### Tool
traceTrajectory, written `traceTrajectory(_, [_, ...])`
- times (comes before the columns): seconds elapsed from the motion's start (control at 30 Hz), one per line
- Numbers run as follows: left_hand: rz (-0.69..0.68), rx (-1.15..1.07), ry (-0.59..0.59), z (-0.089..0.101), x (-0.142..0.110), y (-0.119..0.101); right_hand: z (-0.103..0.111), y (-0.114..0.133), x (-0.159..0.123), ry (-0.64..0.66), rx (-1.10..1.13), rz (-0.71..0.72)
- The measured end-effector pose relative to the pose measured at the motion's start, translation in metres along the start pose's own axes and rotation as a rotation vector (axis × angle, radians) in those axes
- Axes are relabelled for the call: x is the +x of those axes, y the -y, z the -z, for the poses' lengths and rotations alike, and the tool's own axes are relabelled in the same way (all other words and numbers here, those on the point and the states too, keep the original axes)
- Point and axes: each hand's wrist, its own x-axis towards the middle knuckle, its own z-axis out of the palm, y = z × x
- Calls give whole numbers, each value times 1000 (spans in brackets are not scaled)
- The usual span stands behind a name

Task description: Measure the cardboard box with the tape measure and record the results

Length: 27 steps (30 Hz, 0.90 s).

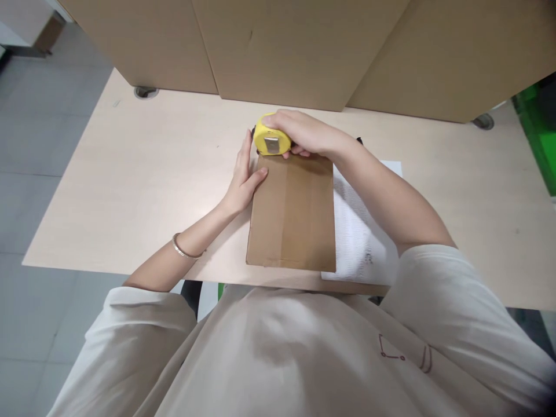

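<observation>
A flat brown cardboard box [293, 214] lies on the table in front of me. My right hand [299, 130] is wrapped round a yellow tape measure [270, 139] at the box's far edge; its metal clip faces up. Along the box's left side, my left hand [244, 179] grips the far left corner, thumb on the top face and fingers stretched up beside the tape measure. Whether any blade is drawn out of the case cannot be made out.
A printed white sheet [360, 231] lies partly under the box, to its right, beneath my right forearm. Tall brown cardboard panels [295, 52] stand along the back of the pale wooden table [152, 174]. A cable hole [146, 92] sits near the far left corner.
</observation>
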Motion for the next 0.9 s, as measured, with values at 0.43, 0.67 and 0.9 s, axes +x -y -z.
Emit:
traceTrajectory(0.43, [43, -89, 69, -1, 4, -3, 98, -87, -113, -251, -1, -30])
traceTrajectory(0.67, [46, -80, 88, 0, 0, -9, 92, -106, -104, -272, 100, 1])
traceTrajectory(0.9, [63, -94, 86, -1, -1, -12, 92, -109, -102, -261, 98, -20])
